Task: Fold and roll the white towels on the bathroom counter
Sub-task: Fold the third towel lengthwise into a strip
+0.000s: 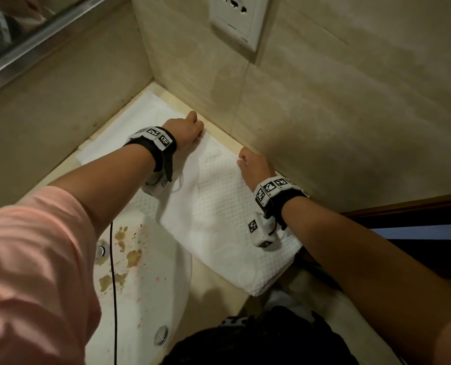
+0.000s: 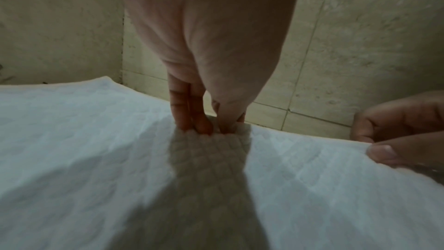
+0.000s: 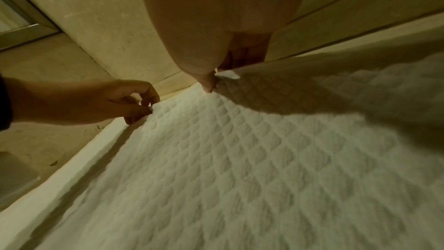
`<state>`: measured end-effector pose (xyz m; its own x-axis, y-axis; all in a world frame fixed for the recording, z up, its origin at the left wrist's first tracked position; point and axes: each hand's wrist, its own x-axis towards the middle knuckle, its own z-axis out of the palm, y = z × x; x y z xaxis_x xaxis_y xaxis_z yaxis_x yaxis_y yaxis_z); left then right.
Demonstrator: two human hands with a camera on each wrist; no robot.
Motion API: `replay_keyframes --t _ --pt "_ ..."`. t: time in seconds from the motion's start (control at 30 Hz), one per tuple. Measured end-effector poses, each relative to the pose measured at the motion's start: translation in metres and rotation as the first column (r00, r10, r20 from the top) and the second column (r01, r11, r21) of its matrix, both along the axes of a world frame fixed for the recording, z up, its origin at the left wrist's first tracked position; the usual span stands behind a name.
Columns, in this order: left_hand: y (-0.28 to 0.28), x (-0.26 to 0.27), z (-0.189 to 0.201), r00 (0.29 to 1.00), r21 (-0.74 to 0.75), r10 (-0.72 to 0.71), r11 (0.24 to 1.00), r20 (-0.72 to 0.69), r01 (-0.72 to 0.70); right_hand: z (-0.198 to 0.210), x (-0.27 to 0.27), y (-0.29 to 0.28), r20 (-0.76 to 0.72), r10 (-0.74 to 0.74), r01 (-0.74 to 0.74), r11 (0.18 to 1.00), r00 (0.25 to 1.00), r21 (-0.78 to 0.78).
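At the far wall, left hand [image 1: 190,130] and right hand [image 1: 253,164] pinch the towel [image 1: 219,206] edge mid-fold; next, likely draw it near, corners matched.

Head view looking steeply down at the corner counter [image 1: 214,275] from above, both wrist views right up close along the towel [image 1: 219,206] toward the wall [image 1: 351,114], sharing its far edge.

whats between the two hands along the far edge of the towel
Only the white towel's own far edge, a bare stretch running beside the tiled wall from the left hand to the right hand. The head view shows it best.
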<state>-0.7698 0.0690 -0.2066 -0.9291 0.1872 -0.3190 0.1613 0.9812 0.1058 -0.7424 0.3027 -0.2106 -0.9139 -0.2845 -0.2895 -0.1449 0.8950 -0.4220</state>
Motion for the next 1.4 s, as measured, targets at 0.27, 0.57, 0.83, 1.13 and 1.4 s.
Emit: replay_keyframes --t 0.27,0.57,0.83,1.13,1.4 --pt "0.008 -0.006 0.015 0.992 0.064 0.093 0.994 -0.091 -0.087 0.006 -0.003 0.002 -0.052 0.027 -0.026 1.0 0.998 0.012" --pt "0.023 0.006 -0.006 0.925 0.177 0.249 0.963 -0.288 -0.204 0.0 -0.009 -0.002 0.029 -0.071 0.07 0.997 0.997 0.033" --pt "0.019 0.004 -0.008 0.897 0.3 0.379 0.904 -0.228 -0.306 -0.003 -0.01 -0.007 0.058 -0.099 0.093 0.992 0.993 0.09" --pt "0.029 0.015 -0.009 0.959 0.111 0.281 0.955 -0.042 -0.275 -0.005 -0.005 0.007 0.121 -0.214 0.201 0.973 0.969 0.112" --pt "0.051 0.028 -0.001 0.917 0.081 0.36 0.922 0.17 -0.377 0.0 0.028 0.067 0.181 -0.285 0.272 0.958 0.941 0.09"
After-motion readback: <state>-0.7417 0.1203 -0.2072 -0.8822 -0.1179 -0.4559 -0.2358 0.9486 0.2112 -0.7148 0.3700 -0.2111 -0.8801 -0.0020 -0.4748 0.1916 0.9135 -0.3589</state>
